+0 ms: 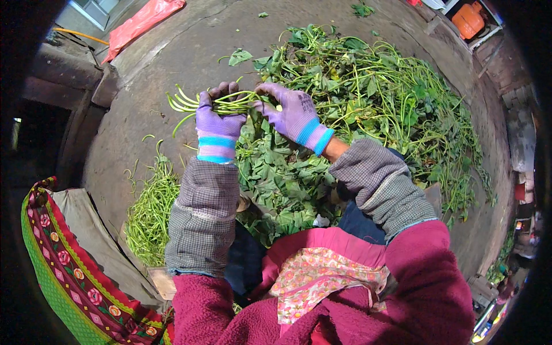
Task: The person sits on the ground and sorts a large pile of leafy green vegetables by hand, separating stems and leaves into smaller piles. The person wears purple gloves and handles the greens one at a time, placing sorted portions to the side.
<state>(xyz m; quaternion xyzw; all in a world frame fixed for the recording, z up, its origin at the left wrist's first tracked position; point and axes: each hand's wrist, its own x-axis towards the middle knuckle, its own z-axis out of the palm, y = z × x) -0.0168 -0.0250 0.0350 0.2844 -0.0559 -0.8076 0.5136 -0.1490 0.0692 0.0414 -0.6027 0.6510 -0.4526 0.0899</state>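
Both my hands wear purple knit gloves with blue-striped cuffs. My left hand [221,113] is closed around a bundle of thin green stems [183,102], whose curved ends stick out to the left. At the bundle's right end is my right hand [286,110], its thumb and forefinger around the stem ends; how firmly they grip is hidden. A large heap of leafy green vines [371,90] lies to the right. Below my hands is a pile of loose green leaves [286,181]. A pile of leafless stems [153,211] lies left of my left forearm.
The grey concrete floor [142,99] carries scattered leaves. A red plastic sheet [140,26] lies at the upper left, and an orange gas cylinder [468,20] stands at the upper right. Floral-patterned cloth [64,258] and a grey cloth [101,241] are at the lower left.
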